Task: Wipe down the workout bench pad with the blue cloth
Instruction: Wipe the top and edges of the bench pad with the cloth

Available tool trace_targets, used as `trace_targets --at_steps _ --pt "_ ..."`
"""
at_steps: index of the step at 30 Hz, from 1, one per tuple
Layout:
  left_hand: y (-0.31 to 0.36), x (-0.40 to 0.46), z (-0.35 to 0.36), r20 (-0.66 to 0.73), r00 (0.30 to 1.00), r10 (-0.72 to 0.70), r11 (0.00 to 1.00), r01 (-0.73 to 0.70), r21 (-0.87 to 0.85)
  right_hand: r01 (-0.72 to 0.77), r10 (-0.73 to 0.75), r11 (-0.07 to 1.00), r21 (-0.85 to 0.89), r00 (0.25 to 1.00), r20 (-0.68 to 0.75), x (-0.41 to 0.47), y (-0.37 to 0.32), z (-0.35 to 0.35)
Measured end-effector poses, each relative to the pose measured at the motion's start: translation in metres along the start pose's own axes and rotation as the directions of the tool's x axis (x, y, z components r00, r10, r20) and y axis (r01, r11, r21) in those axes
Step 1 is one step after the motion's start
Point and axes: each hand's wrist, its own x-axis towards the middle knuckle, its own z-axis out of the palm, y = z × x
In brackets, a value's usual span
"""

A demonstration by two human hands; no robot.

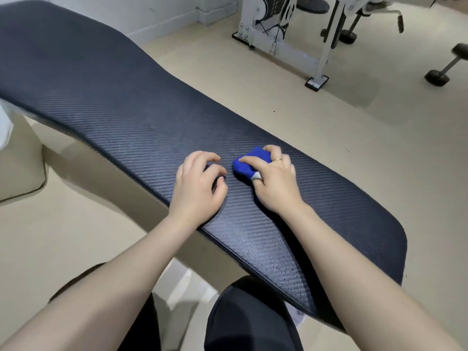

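The long dark bench pad (106, 102) with a woven texture runs from the upper left to the lower right. A folded blue cloth (249, 162) lies on its middle part. My right hand (274, 181) presses down on the cloth, fingers curled over it, thumb tip wrapped in a pale bandage. My left hand (198, 184) rests on the pad just left of the cloth, fingers bent and apart, holding nothing. Small water droplets speckle the pad near its lower right end.
A white gym machine frame (283, 44) stands on the beige floor at the top. A black dumbbell (448, 64) lies at the far right. A cream block (20, 163) sits under the pad on the left. My dark-trousered legs (248, 317) are at the bottom.
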Motion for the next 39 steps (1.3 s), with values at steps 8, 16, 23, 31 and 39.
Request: trace_targets --at_steps 8,16,23,31,39 --pt "-0.007 0.003 0.004 0.011 1.000 0.014 0.999 -0.014 -0.046 -0.252 0.252 0.962 -0.104 0.968 -0.016 0.076 0.021 -0.001" --pt "-0.007 0.003 0.003 -0.010 0.999 0.043 0.998 -0.044 -0.049 -0.139 0.139 0.986 -0.089 0.990 -0.007 0.065 0.013 0.003" --pt "-0.002 0.002 -0.002 -0.061 0.998 -0.006 0.998 0.002 -0.062 0.166 -0.163 0.985 -0.038 0.985 0.064 0.001 -0.041 0.007" --pt "0.005 -0.007 -0.017 -0.093 0.996 -0.002 0.996 -0.006 -0.084 -0.123 0.130 0.977 -0.175 0.991 0.024 0.038 -0.017 0.002" --pt "0.022 -0.037 -0.018 0.067 0.596 -0.801 0.466 0.688 -0.556 0.255 -0.256 0.967 0.023 0.962 0.099 -0.043 -0.059 0.005"
